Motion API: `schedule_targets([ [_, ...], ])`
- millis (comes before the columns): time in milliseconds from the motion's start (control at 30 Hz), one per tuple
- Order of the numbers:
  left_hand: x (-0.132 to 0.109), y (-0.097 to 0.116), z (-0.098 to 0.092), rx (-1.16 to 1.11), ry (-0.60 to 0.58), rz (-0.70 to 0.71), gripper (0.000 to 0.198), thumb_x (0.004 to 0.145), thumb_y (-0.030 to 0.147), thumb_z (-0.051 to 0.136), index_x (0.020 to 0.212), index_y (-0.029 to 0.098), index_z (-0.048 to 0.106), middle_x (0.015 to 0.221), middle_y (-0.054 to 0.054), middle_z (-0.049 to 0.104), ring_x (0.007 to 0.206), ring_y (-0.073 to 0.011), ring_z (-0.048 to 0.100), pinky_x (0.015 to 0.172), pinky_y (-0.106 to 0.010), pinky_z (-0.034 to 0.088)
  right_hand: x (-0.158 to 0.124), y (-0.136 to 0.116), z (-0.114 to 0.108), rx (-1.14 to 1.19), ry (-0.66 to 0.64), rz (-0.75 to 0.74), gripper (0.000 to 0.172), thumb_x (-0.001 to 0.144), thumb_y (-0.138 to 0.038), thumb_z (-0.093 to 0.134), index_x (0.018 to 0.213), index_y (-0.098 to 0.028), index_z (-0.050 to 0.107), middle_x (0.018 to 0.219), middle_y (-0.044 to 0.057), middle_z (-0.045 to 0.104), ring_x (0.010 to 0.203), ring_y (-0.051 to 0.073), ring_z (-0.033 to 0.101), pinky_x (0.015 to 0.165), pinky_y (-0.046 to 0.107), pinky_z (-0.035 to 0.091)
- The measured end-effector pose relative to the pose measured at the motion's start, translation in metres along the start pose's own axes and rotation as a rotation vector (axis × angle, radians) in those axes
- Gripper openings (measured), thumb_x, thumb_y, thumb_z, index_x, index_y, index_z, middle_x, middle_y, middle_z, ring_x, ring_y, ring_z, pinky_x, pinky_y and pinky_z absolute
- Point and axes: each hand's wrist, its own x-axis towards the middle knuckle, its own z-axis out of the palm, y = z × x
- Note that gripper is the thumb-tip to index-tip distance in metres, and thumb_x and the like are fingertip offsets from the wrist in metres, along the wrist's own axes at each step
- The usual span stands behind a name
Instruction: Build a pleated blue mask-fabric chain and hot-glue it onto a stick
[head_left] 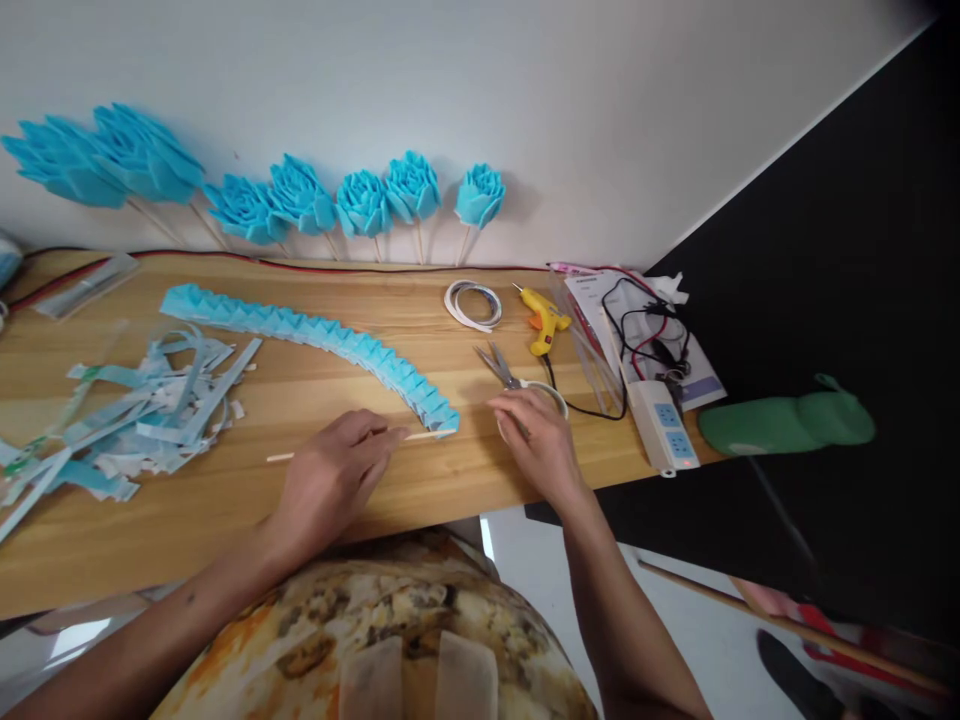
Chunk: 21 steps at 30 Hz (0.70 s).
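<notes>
My left hand (337,475) is closed around a thin wooden stick (431,435), which pokes out on both sides of the fist. Its right tip lies across the near end of a long, curved strip of folded light-blue paper (337,340). My right hand (536,435) is over the handles of the scissors (508,372), partly hiding them. Its fingers are bent together, and whatever they hold is hidden. Just beyond the scissors are a yellow glue gun (544,320) and a roll of white tape (448,300).
Several blue paper flowers (364,205) on sticks lean along the wall. Paper scraps (172,405) are heaped on the left of the wooden table (217,510). To the right are a power strip (651,425), tangled cables (637,325), papers (705,375) and a green bottle (787,422).
</notes>
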Motion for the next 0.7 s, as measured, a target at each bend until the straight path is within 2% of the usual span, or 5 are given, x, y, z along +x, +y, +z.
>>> schedule_targets([
  [167, -0.004, 0.001, 0.011, 0.038, -0.069, -0.012, 0.035, 0.102, 0.029, 0.036, 0.109, 0.026, 0.070, 0.100, -0.006, 0.070, 0.093, -0.0215, 0.064, 0.075, -0.031, 0.051, 0.000, -0.010, 0.016, -0.014, -0.064, -0.030, 0.030, 0.098, -0.015, 0.043, 0.112, -0.021, 0.069, 0.103, 0.008, 0.072, 0.098, 0.020, 0.067, 0.086, 0.033, 0.055],
  [300, -0.006, 0.003, 0.015, 0.014, -0.060, -0.025, 0.034, 0.102, 0.029, 0.038, 0.114, 0.026, 0.069, 0.099, -0.006, 0.070, 0.091, -0.0208, 0.063, 0.076, -0.031, 0.050, 0.005, -0.014, 0.026, -0.087, -0.107, -0.032, 0.034, 0.098, -0.013, 0.042, 0.117, -0.022, 0.069, 0.106, 0.008, 0.072, 0.098, 0.020, 0.067, 0.088, 0.033, 0.055],
  [433, -0.003, 0.008, 0.018, 0.016, -0.052, -0.061, 0.033, 0.102, 0.029, 0.039, 0.110, 0.027, 0.070, 0.096, -0.004, 0.070, 0.088, -0.0191, 0.063, 0.074, -0.029, 0.050, 0.005, -0.014, 0.034, -0.151, -0.109, -0.044, 0.036, 0.097, -0.009, 0.041, 0.115, -0.020, 0.070, 0.101, 0.009, 0.072, 0.093, 0.021, 0.066, 0.083, 0.034, 0.054],
  [700, -0.001, 0.010, 0.022, 0.050, 0.012, -0.023, 0.034, 0.101, 0.025, 0.039, 0.110, 0.023, 0.072, 0.098, -0.007, 0.070, 0.089, -0.0201, 0.063, 0.075, -0.030, 0.051, 0.000, -0.014, 0.036, -0.134, -0.090, -0.054, 0.034, 0.096, -0.010, 0.044, 0.112, -0.019, 0.072, 0.097, 0.009, 0.070, 0.090, 0.021, 0.062, 0.080, 0.034, 0.051],
])
